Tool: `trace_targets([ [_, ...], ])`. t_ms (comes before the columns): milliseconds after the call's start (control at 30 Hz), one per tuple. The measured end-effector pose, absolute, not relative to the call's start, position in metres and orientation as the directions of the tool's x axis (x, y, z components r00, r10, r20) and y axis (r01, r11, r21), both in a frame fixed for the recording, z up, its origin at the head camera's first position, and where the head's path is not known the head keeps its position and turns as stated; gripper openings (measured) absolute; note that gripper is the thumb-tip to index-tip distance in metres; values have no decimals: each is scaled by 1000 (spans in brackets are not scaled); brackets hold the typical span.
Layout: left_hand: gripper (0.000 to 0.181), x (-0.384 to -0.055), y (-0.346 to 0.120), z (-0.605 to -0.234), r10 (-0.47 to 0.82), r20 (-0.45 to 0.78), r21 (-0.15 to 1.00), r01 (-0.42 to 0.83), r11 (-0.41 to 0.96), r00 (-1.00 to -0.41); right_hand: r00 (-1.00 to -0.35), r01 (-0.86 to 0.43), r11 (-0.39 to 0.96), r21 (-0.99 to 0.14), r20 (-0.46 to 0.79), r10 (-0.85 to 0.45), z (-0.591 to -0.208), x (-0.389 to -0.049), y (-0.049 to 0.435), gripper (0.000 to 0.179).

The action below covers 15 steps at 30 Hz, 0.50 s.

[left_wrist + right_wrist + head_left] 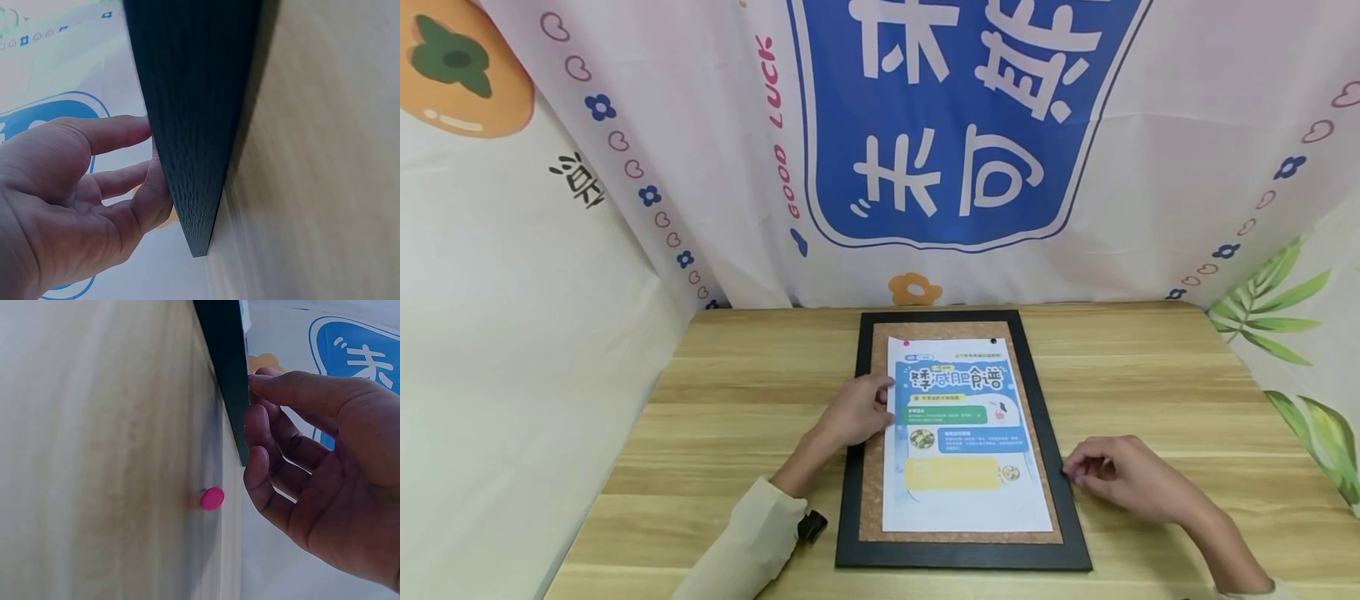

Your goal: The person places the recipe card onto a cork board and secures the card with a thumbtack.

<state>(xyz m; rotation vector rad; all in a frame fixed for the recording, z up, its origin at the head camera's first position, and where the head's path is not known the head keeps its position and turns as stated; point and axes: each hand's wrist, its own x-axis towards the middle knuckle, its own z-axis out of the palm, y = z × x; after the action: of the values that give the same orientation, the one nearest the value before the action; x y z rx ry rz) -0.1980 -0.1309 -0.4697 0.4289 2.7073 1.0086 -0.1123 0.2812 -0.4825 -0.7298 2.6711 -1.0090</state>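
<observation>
A printed sheet (970, 510) lies on a cork board (871, 508) with a black frame (962, 556). A red thumbtack (906, 342) and a black thumbtack (993, 340) sit at its top corners. My left hand (853, 408) touches the sheet's left edge with loosely bent fingers; in the left wrist view the frame partly hides its fingertips. Beside the frame's right edge, my right hand (1131, 479) pinches a small purple thumbtack (251, 377) between thumb and index finger, mostly hidden by them. A pink thumbtack (212, 499) shows below this hand in the right wrist view.
The board lies on a wooden table (737, 400), reaching near its back edge. A printed curtain (722, 167) hangs behind the table, with cloth walls at both sides. A black clip-like piece (811, 526) sticks out at the left sleeve.
</observation>
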Motion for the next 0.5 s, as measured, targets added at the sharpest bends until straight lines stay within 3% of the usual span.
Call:
trace_targets([
  [233,58,-199,-131,-469,343,-104,669,189,718,-933,-849,-418,618,-666,44,-527,-478,-117,273,17],
  [500,58,-200,-131,-471,343,-110,662,189,726,-933,-849,-383,621,-683,-5,-529,-473,-122,259,12],
])
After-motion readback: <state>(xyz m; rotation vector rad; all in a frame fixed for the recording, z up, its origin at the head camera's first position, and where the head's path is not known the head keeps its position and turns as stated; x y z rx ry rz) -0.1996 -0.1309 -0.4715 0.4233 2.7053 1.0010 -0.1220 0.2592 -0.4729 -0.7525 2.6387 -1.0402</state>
